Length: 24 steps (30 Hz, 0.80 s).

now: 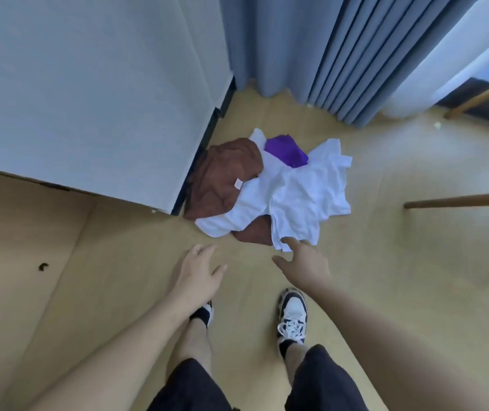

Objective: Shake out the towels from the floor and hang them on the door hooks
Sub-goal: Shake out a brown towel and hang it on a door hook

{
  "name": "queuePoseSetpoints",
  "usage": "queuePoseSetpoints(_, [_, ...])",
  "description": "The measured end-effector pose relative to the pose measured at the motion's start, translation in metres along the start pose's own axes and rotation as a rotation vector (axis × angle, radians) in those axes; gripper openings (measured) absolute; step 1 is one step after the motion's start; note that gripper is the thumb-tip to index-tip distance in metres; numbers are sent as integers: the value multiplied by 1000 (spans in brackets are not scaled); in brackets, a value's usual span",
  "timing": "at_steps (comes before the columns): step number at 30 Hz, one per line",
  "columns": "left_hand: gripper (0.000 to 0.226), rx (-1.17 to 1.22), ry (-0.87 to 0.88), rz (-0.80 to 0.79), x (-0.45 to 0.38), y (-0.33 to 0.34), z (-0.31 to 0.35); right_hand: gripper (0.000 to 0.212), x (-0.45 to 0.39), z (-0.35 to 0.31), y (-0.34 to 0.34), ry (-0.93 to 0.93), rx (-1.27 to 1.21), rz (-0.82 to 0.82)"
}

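Note:
A heap of towels lies on the wooden floor ahead of my feet. White towels [299,194] spread over the top, a brown towel [222,173] is bunched at the left against the wall corner, and a purple towel [286,151] peeks out at the back. My right hand [302,262] reaches forward with fingers extended, its fingertips at the near edge of a white towel. My left hand [197,271] hovers open over the floor, left of the heap and short of it. No door hooks are in view.
A white wall panel [89,99] with a dark base juts out at the left. Blue-grey curtains [341,54] hang at the back. Wooden furniture legs [459,200] stick in from the right. My two sneakers [292,312] stand just behind the hands.

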<state>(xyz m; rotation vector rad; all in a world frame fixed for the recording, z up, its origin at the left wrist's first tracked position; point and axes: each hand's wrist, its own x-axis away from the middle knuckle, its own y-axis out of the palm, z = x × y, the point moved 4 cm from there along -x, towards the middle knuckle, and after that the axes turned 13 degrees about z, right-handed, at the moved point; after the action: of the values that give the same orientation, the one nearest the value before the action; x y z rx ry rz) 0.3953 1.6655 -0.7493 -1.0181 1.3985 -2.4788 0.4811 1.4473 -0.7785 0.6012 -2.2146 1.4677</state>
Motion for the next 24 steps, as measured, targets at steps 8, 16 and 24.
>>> queuePoseSetpoints(8, [52, -97, 27, -124, -161, 189, -94, 46, -130, 81, 230, 294, -251, -66])
queuePoseSetpoints(16, [51, -154, 76, -205, -253, 322, -183, 32, -239, 109, 415, 934, -1059, -136])
queuePoseSetpoints(24, [50, -213, 79, -280, -248, 324, -195, 2, -261, 96, 422, 1151, -1328, 103])
